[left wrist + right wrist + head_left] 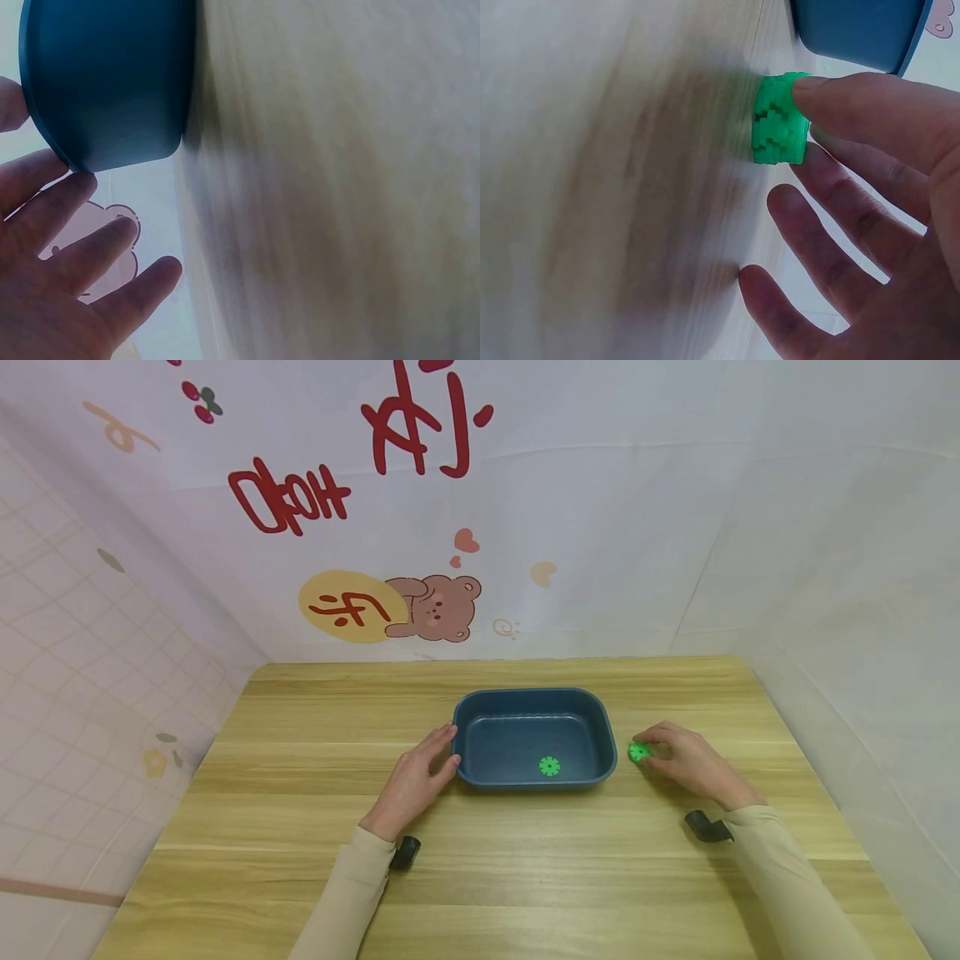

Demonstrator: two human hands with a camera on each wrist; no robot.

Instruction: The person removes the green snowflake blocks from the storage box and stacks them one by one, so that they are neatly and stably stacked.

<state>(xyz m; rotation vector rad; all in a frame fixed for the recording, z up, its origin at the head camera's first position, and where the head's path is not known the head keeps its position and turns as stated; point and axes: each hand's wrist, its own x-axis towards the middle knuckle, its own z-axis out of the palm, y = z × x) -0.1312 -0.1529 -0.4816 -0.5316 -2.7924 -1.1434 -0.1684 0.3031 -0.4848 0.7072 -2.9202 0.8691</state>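
A dark blue rectangular box (480, 781) stands on the table with one flat green notched disc (550, 767) lying on its floor, toward the front. My left hand (414, 781) rests at the box's left end. In the left wrist view its fingers (52, 202) are fairly straight, and fingertips touch the box (112, 90) near the rim. Right of the box, my right hand (686, 762) has its thumb and fingertips around a short stack of green notched discs (640, 752). The right wrist view shows the thumb on one side of the stack (778, 124) and fingers at the other; the stack appears to sit on the table.
The wood-grain table (555, 877) reaches a printed white cloth (615, 527) at the back, with cloth along both sides too. Black wrist mounts (406, 853) stick out near both sleeves.
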